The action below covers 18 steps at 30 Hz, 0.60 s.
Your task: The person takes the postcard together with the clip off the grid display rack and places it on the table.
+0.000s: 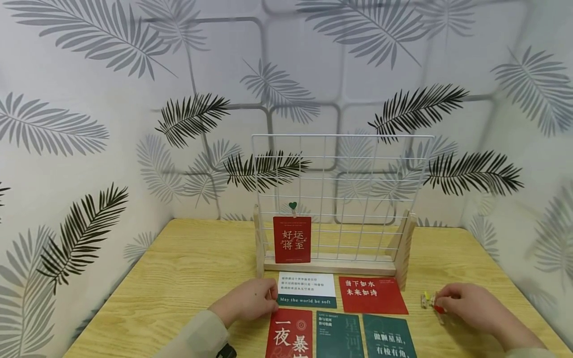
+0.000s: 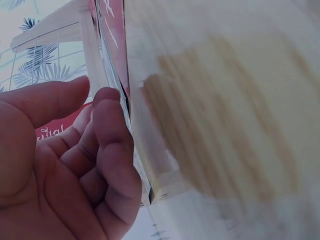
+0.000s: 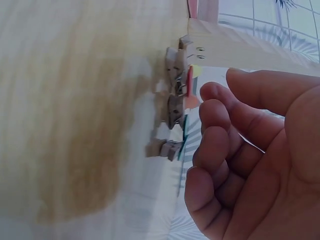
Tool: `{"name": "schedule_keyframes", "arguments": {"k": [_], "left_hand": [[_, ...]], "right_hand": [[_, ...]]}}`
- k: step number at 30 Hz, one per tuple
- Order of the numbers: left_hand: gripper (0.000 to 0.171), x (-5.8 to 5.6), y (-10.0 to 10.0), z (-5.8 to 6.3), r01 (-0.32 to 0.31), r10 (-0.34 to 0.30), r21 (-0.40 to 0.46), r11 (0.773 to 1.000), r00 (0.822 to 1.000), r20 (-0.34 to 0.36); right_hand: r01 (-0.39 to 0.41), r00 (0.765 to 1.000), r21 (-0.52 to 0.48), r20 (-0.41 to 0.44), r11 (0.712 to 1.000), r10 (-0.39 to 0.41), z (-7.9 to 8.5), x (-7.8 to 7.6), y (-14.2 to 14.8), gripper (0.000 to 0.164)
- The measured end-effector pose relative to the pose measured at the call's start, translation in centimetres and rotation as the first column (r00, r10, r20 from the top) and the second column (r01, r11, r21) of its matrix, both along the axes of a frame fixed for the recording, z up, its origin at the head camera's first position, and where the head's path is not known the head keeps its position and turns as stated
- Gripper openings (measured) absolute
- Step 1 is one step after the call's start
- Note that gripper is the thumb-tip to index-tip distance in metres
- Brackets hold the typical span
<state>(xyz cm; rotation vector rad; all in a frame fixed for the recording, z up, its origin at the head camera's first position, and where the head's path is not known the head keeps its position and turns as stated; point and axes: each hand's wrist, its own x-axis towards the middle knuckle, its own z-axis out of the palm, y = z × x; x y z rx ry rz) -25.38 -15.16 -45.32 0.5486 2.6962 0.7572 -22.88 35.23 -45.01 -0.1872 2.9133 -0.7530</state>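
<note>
My left hand [image 1: 248,301] is low over the table at the left edge of a white-and-green card [image 1: 307,288]. Its fingers are loosely bent and the left wrist view shows nothing between thumb and fingertips. A red card [image 1: 291,330] lies just beside it. On the right, my right hand [image 1: 472,308] hovers by several small wooden clothespins [image 3: 175,110] with coloured decorations. Its fingers curve loosely, apart from the clothespins and holding nothing. A red card [image 1: 292,239] hangs on the white wire grid [image 1: 344,199] from a clothespin with a green heart [image 1: 293,206].
The grid stands in a wooden base [image 1: 331,264] towards the back of the wooden table [image 1: 197,258]. Before it lie another red card [image 1: 373,295] and two green cards [image 1: 338,335]. A leaf-patterned curtain [image 1: 313,64] surrounds the table.
</note>
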Motion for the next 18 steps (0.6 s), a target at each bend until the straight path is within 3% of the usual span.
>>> {"name": "schedule_keyframes", "arguments": {"k": [7, 18], "left_hand": [[0.014, 0.1, 0.3, 0.3, -0.054, 0.054, 0.088, 0.995, 0.999, 0.003], [0.018, -0.2, 0.5, 1.2, -0.096, 0.112, 0.149, 0.984, 0.988, -0.107]], "right_hand": [[0.016, 1.0, -0.056, -0.008, 0.998, -0.017, 0.7, -0.1, -0.6, 0.021], [0.0, 1.0, -0.093, -0.027, 0.996, -0.002, 1.8, -0.1, -2.4, 0.031]]}}
